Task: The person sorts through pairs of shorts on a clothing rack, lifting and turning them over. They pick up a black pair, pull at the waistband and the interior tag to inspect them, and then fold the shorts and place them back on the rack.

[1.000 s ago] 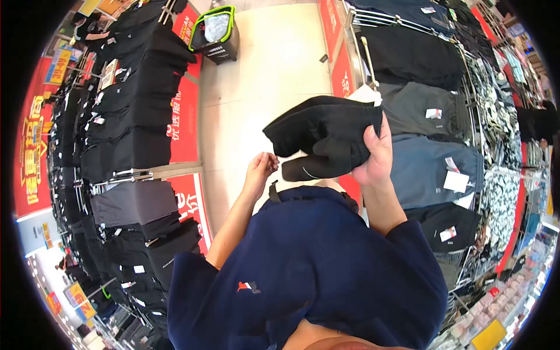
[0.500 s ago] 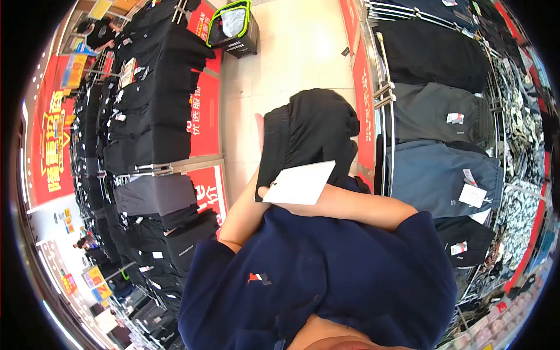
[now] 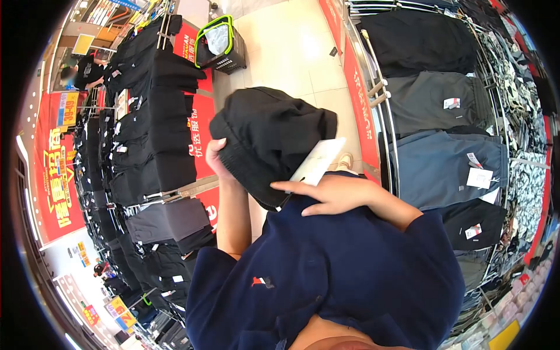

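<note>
A bunched pair of black pants (image 3: 274, 125) with an elastic waistband is held up in front of my chest. On its left side my left hand (image 3: 218, 158) grips the waistband, thumb over the outer face and the other fingers hidden behind the cloth. A white card tag (image 3: 318, 163) hangs at the pants' lower right, seen at a slant. My right hand (image 3: 329, 195) is beside that tag, its fingers stretched out and apart, with a fingertip close to the lower end of the waistband.
Racks of black garments (image 3: 169, 122) line the left side over red sign boards. Folded grey pants (image 3: 431, 102) and blue-grey pants (image 3: 443, 166) hang on the right rack. A black basket with a green rim (image 3: 230, 61) stands on the floor ahead. Another person (image 3: 90, 73) is at far left.
The pants have swung left and turned, waistband now slanting toward my body. My left thumb has come into view on the waistband. My right fingers have spread, and the tag has tilted.
</note>
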